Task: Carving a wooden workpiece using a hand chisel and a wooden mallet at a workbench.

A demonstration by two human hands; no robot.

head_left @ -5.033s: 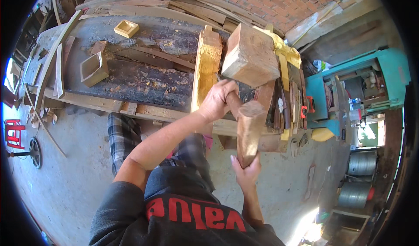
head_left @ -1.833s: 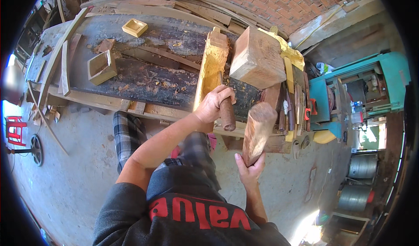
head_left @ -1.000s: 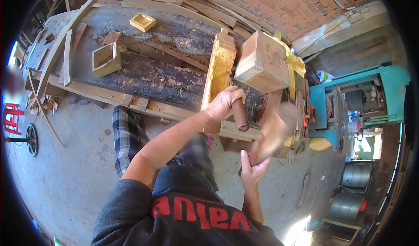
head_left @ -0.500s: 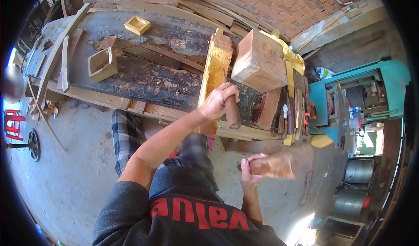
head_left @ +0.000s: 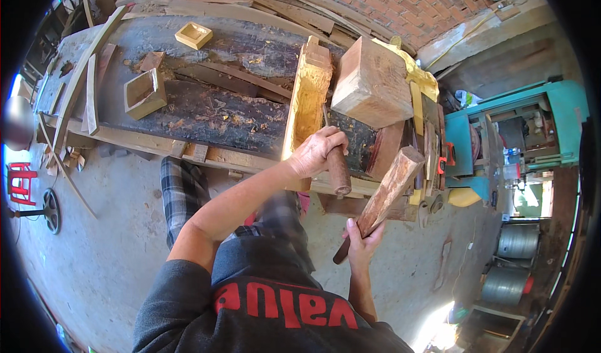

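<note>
My left hand (head_left: 316, 154) is closed around a chisel with a thick, round brown wooden handle (head_left: 339, 174). The chisel's thin metal blade points away from me, into the hollowed yellow wood piece (head_left: 310, 84) lying across the bench. That piece is rough-carved inside. My right hand (head_left: 364, 245) grips a wooden mallet (head_left: 387, 193), a rough round club, with its thick head raised up and to the right, apart from the chisel handle. A large squared wood block (head_left: 374, 87) stands just right of the carved piece.
The dark, worn workbench (head_left: 219, 112) carries a small square wooden box (head_left: 145, 94), a shallow yellow tray (head_left: 194, 35) and loose strips. Several tools stand at its right end. A teal machine (head_left: 560, 124) stands to the right; long boards lie along the brick wall (head_left: 400, 5).
My right hand has swung the mallet from low and sideways to a raised slant nearer the chisel. My left hand and the chisel have shifted slightly right and toward me.
</note>
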